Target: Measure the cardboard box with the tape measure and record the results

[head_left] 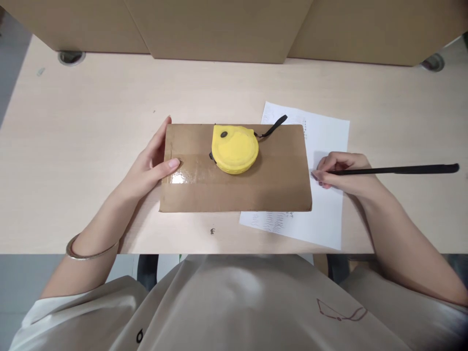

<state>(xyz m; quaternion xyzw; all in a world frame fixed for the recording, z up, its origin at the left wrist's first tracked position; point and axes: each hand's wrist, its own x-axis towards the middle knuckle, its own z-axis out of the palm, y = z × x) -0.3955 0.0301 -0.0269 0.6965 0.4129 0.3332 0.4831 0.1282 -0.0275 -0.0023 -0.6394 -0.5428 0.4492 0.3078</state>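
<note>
A brown cardboard box (197,192) lies on the table in front of me, with shiny clear tape across its top. My left hand (153,161) grips its left end, thumb on top and fingers at the far side, partly hidden. On the box rests a yellow tape measure (236,150) with a black wrist strap (276,126); neither hand touches it. Just off the box's right end, my right hand (343,170) pinches a long black pen (409,169), whose back end points right. A white sheet of paper (327,141) extends under the box and my right hand.
Tall brown cardboard panels (219,29) stand along the back of the light wooden table (91,97). Round cable holes (71,58) sit near the back corners. Pencil-like lines and small writing mark the paper. The table's front edge runs close to my body.
</note>
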